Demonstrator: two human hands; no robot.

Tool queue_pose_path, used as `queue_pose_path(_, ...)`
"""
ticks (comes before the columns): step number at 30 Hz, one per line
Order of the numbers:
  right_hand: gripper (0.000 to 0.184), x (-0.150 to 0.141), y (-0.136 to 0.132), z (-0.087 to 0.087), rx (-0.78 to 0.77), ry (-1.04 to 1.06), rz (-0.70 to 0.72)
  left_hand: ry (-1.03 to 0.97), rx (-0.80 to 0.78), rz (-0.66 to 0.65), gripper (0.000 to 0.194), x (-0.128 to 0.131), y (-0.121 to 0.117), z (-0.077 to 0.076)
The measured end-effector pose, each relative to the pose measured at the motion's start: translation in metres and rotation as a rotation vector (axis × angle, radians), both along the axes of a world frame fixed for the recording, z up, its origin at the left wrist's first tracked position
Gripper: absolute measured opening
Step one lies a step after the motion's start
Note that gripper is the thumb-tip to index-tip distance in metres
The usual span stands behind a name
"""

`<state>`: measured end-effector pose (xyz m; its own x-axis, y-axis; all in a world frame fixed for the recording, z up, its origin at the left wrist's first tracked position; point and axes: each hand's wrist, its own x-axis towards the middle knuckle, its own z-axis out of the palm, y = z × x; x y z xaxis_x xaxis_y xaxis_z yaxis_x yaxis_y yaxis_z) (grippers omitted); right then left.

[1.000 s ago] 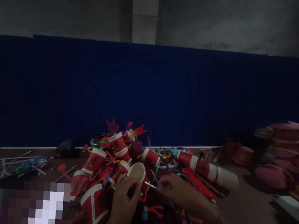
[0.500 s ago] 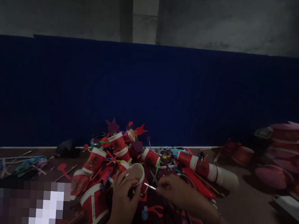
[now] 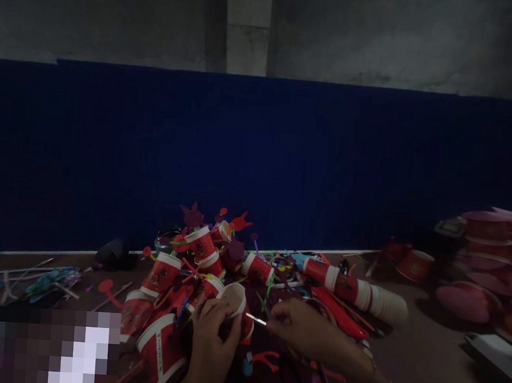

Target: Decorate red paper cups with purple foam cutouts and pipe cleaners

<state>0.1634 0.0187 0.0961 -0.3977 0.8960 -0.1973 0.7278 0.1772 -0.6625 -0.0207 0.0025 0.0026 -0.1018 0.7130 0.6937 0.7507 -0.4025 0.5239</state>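
Observation:
My left hand [image 3: 214, 339] is closed around a paper cup [image 3: 234, 299], fingers over its near side. The cup is red outside and white at the rim, tilted so that its pale inside shows. To the right, my right hand [image 3: 295, 327] grips a pair of scissors [image 3: 256, 318]; their handles are hidden by the fingers. Two thin blades stand apart and point left, close to the cup's side. Beside my left wrist lies a larger red paper cup [image 3: 162, 350] on its side.
Red paper cups [image 3: 201, 243] with coloured sticks and cut-out shapes are heaped behind my hands. A long nested stack of cups [image 3: 362, 293] lies to the right. Pink and red items [image 3: 487, 246] pile up at far right. A blue panel [image 3: 258, 163] closes off the back.
The cup in my left hand has turned and tipped slightly, and the left fingers have shifted a little. My right hand and the scissors stay nearly in place.

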Motion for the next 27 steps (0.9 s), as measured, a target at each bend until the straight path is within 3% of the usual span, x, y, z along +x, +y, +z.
queue_pose_path(10,0.029,0.0,0.001,-0.003,0.148,-0.046,0.035,0.044,0.003,-0.038,0.005,0.001,-0.002,-0.001)
queue_pose_path(13,0.028,0.0,0.001,-0.003,0.088,-0.034,0.03,0.063,0.003,-0.046,0.006,0.001,-0.004,0.002)
queue_pose_path(18,0.022,0.002,0.003,-0.002,-0.154,0.003,0.072,0.056,0.055,-0.026,0.004,0.001,-0.004,0.003)
queue_pose_path(20,0.021,0.002,0.004,-0.002,-0.165,-0.012,0.073,0.041,0.058,-0.025,0.004,0.002,-0.003,0.001)
queue_pose_path(27,0.022,-0.001,-0.009,-0.003,0.382,-0.215,0.078,0.011,0.029,-0.024,0.009,0.0,0.0,-0.005)
